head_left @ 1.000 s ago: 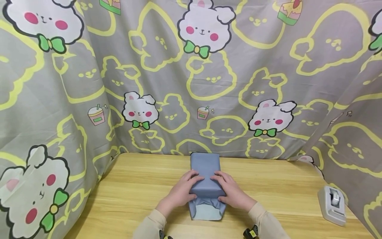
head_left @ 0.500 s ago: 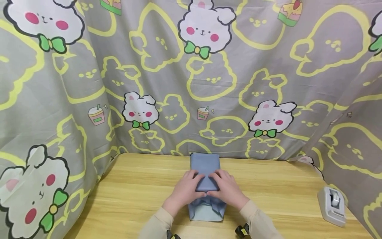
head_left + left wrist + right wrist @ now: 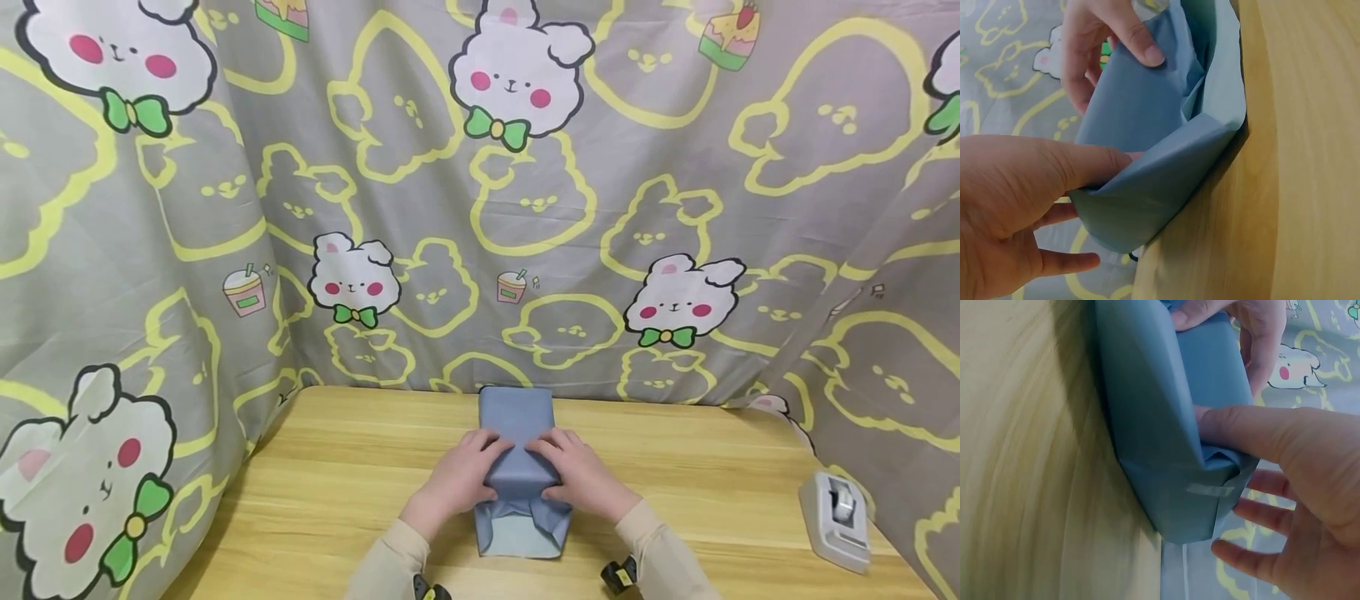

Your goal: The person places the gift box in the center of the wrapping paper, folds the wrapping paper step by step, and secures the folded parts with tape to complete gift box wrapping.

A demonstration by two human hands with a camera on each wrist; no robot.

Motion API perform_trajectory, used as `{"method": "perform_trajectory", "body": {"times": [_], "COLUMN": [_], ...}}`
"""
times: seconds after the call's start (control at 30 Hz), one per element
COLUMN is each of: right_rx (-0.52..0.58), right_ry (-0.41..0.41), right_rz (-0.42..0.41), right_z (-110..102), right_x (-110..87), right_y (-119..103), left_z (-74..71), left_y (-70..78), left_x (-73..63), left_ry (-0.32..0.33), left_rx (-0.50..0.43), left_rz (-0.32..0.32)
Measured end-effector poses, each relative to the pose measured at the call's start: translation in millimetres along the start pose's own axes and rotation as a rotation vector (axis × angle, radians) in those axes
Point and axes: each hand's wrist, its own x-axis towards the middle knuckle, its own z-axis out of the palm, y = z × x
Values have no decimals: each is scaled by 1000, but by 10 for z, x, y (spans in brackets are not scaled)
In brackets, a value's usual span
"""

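A box wrapped in blue paper (image 3: 516, 412) lies lengthwise on the wooden table. At its near end the paper stands unfolded, with a pale inner flap (image 3: 517, 537) flat on the table. My left hand (image 3: 465, 471) holds the box from the left, fingers over the top and thumb at the near end. From the other side my right hand (image 3: 585, 475) does likewise. In the left wrist view, the left thumb tucks inside a side fold (image 3: 1154, 181) of the paper. A short strip of tape (image 3: 1210, 489) shows on the box in the right wrist view.
A grey-white tape dispenser (image 3: 836, 521) stands at the table's right side. Curtains (image 3: 420, 200) with cartoon rabbits hang behind the table (image 3: 337, 483) and along both sides. The far end of the box is close to the back curtain.
Half a second ago my thumbs nearly met in the middle of the box's near end. They have since moved apart to its two sides. The box has stayed about where it was.
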Motion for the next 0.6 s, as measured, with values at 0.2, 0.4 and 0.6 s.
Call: {"method": "perform_trajectory", "body": {"times": [0.2, 0.4, 0.6], "right_rx": [-90, -74, -49], "right_ry": [56, 75, 37], "right_rz": [47, 63, 62], "right_z": [113, 141, 144], "right_x": [10, -1, -20], "right_y": [-54, -74, -63], "left_z": [63, 115, 104], "left_y": [57, 69, 74], "left_x": [-2, 10, -16], "left_ry": [56, 75, 28], "left_rx": [50, 83, 91], "left_rz": [-25, -34, -56]}}
